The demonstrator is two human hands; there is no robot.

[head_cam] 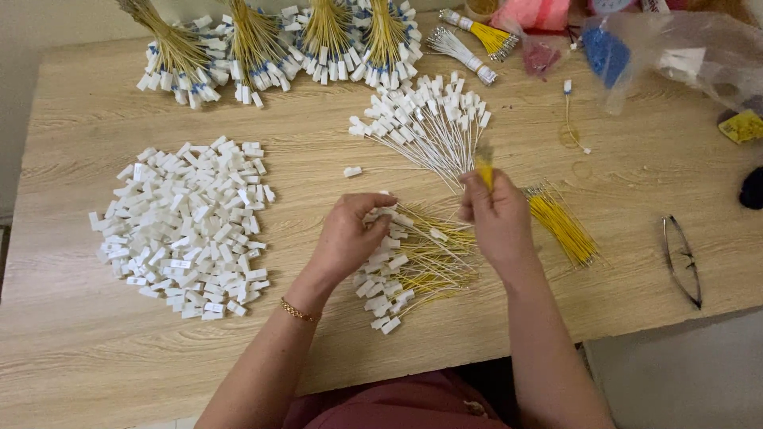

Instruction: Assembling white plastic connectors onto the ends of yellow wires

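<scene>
Pinching a yellow wire [484,168] upright between its fingertips, the right hand [497,218] hovers over the wooden tabletop [95,357]. The left hand [350,234] grips a small white connector block [380,214] just above a fan of yellow wires with white blocks [413,274] at the near middle. A heap of loose white blocks [187,226] lies to the left, a white-wired fan [429,123] farther back, and bare yellow wires [560,222] to the right.
</scene>
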